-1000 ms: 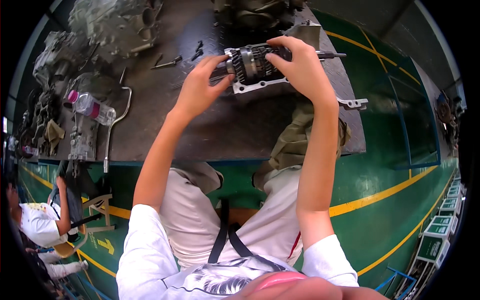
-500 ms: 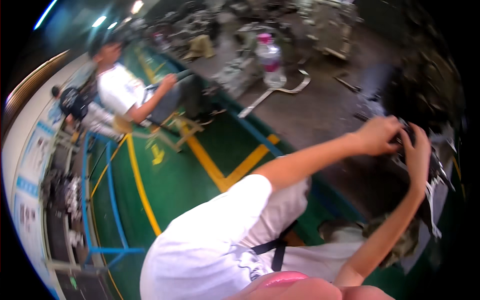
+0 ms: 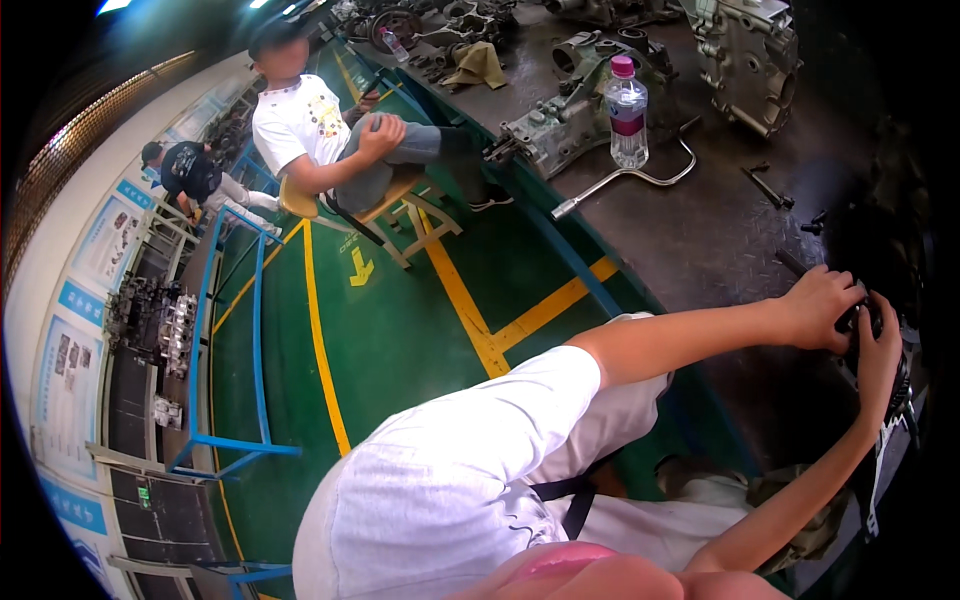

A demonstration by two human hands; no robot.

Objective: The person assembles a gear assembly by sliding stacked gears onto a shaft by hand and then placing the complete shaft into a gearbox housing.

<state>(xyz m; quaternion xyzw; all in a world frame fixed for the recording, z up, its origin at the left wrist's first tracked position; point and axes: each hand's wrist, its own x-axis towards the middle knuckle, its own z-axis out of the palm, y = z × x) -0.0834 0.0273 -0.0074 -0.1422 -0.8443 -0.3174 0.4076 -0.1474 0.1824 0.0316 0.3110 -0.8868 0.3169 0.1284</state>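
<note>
Left hand (image 3: 818, 308) curls close beside right hand (image 3: 880, 350), perhaps touching.

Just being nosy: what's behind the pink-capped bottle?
Behind the bottle are metal parts, showing on both sides; the stretch directly covered by it can't be made out.

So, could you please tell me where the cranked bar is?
In the head view, the cranked metal bar lies on the workbench right of centre, beside the base of the nearer bottle and left of the left hand.
</note>
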